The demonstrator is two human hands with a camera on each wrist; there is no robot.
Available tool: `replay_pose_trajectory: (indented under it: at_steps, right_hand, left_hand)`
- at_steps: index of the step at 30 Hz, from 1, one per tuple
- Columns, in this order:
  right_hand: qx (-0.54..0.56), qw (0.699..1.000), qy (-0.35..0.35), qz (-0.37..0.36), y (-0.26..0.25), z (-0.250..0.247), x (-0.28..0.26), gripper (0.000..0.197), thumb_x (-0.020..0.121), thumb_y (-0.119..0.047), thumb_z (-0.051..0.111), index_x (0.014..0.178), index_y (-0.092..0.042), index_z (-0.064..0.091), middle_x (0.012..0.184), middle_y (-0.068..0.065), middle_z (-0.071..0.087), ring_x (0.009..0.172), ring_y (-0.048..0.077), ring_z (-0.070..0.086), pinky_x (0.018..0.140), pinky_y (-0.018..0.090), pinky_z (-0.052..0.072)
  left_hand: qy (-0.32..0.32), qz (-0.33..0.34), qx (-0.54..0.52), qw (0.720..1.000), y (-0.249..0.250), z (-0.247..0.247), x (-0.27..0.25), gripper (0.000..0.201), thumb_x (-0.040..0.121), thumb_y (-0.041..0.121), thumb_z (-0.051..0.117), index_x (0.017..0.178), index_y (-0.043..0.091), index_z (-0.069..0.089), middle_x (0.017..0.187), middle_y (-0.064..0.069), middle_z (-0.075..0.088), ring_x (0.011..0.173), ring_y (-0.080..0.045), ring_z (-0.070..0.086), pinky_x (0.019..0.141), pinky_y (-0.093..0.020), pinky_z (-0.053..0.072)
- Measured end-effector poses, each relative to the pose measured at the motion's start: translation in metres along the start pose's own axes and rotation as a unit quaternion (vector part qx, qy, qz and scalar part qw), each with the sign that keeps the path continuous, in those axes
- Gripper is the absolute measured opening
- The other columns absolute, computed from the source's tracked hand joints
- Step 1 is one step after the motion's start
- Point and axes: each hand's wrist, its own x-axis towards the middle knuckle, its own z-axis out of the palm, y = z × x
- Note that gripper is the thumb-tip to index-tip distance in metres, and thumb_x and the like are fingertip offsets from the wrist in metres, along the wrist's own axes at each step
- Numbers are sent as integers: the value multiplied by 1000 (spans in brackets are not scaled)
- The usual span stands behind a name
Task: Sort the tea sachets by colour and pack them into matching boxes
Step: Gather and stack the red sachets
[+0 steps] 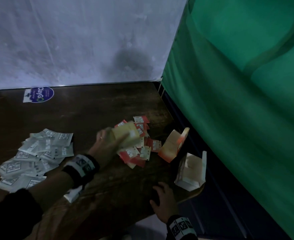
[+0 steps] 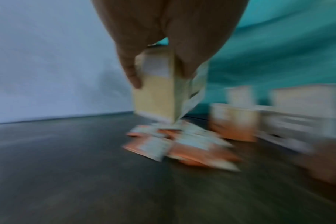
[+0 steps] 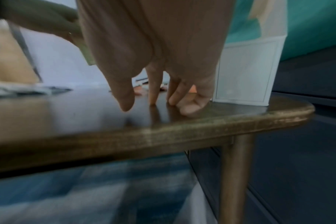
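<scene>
Head view: the left hand [image 1: 108, 146] grips a yellow box [image 1: 127, 135] at frame centre, above the red sachets [image 1: 139, 153]. White sachets [image 1: 37, 156] lie lower left; an orange box [image 1: 172, 146] and a white box [image 1: 189, 172] stand open at right.
Left wrist view: fingers [image 2: 132, 72] clamp the yellow box [image 2: 155, 98]; heavy blur.
Right wrist view: the right hand [image 3: 163, 60] is spread, fingertips [image 3: 188, 109] on the surface [image 3: 201, 128] beside the white box [image 3: 246, 72].

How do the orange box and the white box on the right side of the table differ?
The orange box is orange and leans tilted beside the red sachets; the white box is white and stands nearer the table's front corner, close to the right hand. Both have their lids open, and no hand holds either.
</scene>
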Motion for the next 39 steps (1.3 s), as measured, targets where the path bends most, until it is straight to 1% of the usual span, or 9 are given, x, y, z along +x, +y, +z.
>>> replay_pose_trajectory:
  at_steps: [6,10,13,16,20,25,28,32,39]
  right_hand:
    - [-11,999,0,49,-12,-2,7,56,92,-42,52,142,-36,30,153,-6,11,138,22,20,114,37,29]
    - [-2,997,0,82,-15,1,13,59,92,-44,51,144,-37,25,153,-2,9,138,24,23,113,38,30]
    - [2,996,10,91,-20,2,13,56,93,-41,51,143,-34,27,151,1,13,135,24,29,112,36,32]
    - [39,995,30,84,-31,-12,20,48,95,-35,51,140,-25,37,146,2,27,127,19,42,106,31,39]
    - [58,980,182,59,-59,-53,47,47,97,-20,47,142,-19,35,150,4,26,117,20,52,95,31,47]
    - [96,959,238,117,-68,-89,97,51,94,-13,50,140,-10,30,147,15,31,115,36,54,83,39,51]
    - [109,964,196,140,-61,-90,120,29,94,-20,50,118,-2,51,116,17,56,102,34,59,72,33,46]
    - [139,953,210,169,-58,-84,122,31,100,-14,40,127,-2,49,119,15,56,98,26,54,80,31,41]
    - [107,944,271,155,-74,-66,99,24,100,-14,41,109,0,56,121,15,52,106,31,56,89,34,47]
  left_hand:
    - [54,-143,34,988,-91,-11,82,84,83,34,65,145,49,10,148,-19,-5,137,-46,1,107,-57,31]
    - [-12,-198,2,980,-123,-13,107,79,88,28,59,149,37,9,156,-15,-6,143,-39,-1,113,-56,20]
    - [-34,-165,35,985,-119,-7,107,83,90,10,49,150,32,-4,156,-15,-14,144,-34,-11,115,-56,9]
    - [23,-119,21,992,-101,3,95,74,91,17,46,150,28,2,158,-9,-12,145,-29,-9,115,-52,3]
    - [55,10,-5,998,-64,33,53,50,88,25,53,137,26,44,153,-7,24,136,-30,33,110,-45,33]
    - [-147,-17,-53,988,-37,76,7,54,84,39,60,135,33,44,152,5,20,135,-18,31,111,-38,33]
    - [-138,-6,-43,989,-31,83,4,50,86,37,57,135,30,45,151,2,23,136,-19,30,111,-37,32]
    - [-127,-7,-54,990,-25,69,22,47,91,30,51,137,27,43,149,0,29,132,-20,37,108,-36,35]
    - [-49,-43,-97,993,-4,12,112,51,92,33,51,140,25,34,147,0,31,129,-21,40,103,-40,41]
